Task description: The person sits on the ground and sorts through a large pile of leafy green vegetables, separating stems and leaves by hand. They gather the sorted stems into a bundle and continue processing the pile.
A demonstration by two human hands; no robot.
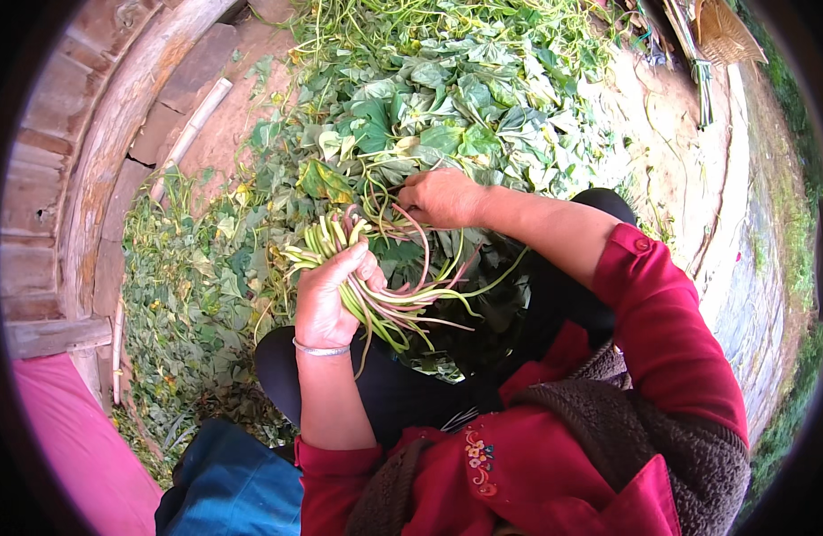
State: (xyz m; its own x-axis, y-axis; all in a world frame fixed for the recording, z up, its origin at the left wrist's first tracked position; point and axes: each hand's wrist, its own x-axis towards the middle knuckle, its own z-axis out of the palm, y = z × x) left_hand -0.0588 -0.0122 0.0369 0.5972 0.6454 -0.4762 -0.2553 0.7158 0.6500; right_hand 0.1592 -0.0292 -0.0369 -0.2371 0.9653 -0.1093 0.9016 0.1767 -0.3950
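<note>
My left hand [331,295], with a silver bangle at the wrist, is closed round a bundle of long green and reddish leaf stems [378,305]. The cut or broken ends stick up above the fist, and the thin ends trail to the right. Just above and to the right, my right hand [428,197] has its fingers curled at some thin stems beside a yellow-green leaf [324,181]. Its fingertips are partly hidden, so its grip cannot be made out. A large heap of leafy green vines [451,100] lies before me and beneath both hands.
Wooden planks [39,174] and a curved-looking log beam [123,127] border the left side. A pale pole [193,130] lies by them. Pink cloth [83,449] and blue cloth [244,482] are at lower left. A woven basket or hat [723,33] is at upper right.
</note>
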